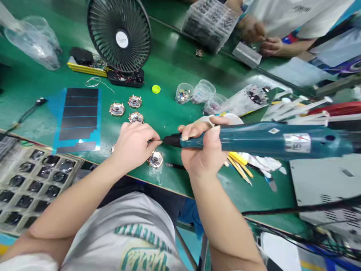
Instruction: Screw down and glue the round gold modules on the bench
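A teal electric screwdriver (254,140) lies across the palm of my right hand (204,146), my fingers wrapped round its front end. Its black tip points left and meets the pinched fingertips of my left hand (135,145). Whatever those fingertips hold at the tip is too small to make out. Just below them sits a round watch case with a metal rim (155,159). More such watch cases (117,109) lie beyond my left hand, which partly covers one at its left side.
A black fan (120,37) stands at the back. Clear cups of small parts (184,94) sit right of a yellow-green cap (156,89). At left are a blue sheet with black strips (79,116) and a compartment tray (36,180). A co-worker's hands (254,30) work across the table.
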### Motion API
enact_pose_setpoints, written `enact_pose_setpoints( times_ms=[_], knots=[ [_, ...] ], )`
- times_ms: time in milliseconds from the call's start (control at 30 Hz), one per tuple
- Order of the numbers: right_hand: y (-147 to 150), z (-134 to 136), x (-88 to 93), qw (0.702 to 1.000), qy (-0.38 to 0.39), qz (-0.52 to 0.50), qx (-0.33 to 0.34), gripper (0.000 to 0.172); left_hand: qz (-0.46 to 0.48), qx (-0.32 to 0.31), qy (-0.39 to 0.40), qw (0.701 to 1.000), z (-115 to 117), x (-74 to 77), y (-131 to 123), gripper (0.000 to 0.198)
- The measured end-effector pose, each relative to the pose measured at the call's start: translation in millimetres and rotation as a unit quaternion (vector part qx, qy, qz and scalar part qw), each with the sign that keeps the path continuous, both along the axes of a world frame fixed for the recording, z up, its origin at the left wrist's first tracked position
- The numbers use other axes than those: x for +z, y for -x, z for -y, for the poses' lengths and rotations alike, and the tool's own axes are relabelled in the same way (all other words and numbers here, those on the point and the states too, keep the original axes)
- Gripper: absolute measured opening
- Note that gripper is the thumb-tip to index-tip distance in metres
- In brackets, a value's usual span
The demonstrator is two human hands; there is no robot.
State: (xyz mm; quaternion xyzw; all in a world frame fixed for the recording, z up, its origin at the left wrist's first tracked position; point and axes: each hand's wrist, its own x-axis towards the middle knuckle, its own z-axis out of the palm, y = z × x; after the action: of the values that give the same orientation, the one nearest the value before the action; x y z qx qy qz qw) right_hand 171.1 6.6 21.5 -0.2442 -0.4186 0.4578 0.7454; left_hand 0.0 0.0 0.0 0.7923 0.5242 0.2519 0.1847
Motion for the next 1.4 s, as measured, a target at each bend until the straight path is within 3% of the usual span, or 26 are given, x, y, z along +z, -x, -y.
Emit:
enact_pose_setpoints(
  times_ms=[233,367,467,533,600,667,800,1033,1233,1400],
  knots=[
    [-3.5,2.3,3.4,1.000,-0.004,0.012,0.016,0.021,0.006,0.015,0.097,0.995,-1.4,10.0,-5.9,0.020],
    [-7.4,9.4,10.2,0.999,0.008,0.036,-0.003,0.015,-0.031,-0.020,0.029,0.999,24.6,11.5,1.8,0.052],
    [-10.5,14.9,16.9,0.999,0.003,0.042,-0.014,0.016,-0.106,-0.004,-0.079,0.991,47.6,5.1,1.4,0.071],
    [-11.0,17.5,20.6,0.999,-0.005,0.051,-0.016,0.019,-0.101,-0.014,-0.125,0.987,56.5,-0.8,-0.7,0.055],
    [-9.6,19.3,22.6,0.998,-0.009,0.060,-0.020,0.021,-0.067,-0.053,-0.125,0.989,59.8,-5.7,-1.7,0.034],
    [-6.9,20.4,22.5,0.998,-0.006,0.062,-0.017,0.022,-0.053,-0.086,-0.129,0.987,60.3,-8.8,-0.8,0.027],
    [-0.7,21.8,18.0,0.997,0.009,0.072,0.001,0.022,-0.079,-0.077,-0.180,0.978,62.5,-10.9,1.6,0.026],
    [6.0,22.6,14.5,0.993,0.047,0.101,0.029,0.013,-0.098,-0.075,-0.179,0.976,63.8,-9.1,-1.9,0.025],
    [7.3,21.7,14.8,0.992,0.063,0.103,0.039,0.027,-0.102,-0.070,-0.182,0.975,63.3,-9.0,-2.6,0.025],
    [6.7,21.8,12.0,0.991,0.057,0.115,0.032,0.025,-0.099,-0.070,-0.170,0.978,64.3,-9.2,-2.2,0.023]
  ],
)
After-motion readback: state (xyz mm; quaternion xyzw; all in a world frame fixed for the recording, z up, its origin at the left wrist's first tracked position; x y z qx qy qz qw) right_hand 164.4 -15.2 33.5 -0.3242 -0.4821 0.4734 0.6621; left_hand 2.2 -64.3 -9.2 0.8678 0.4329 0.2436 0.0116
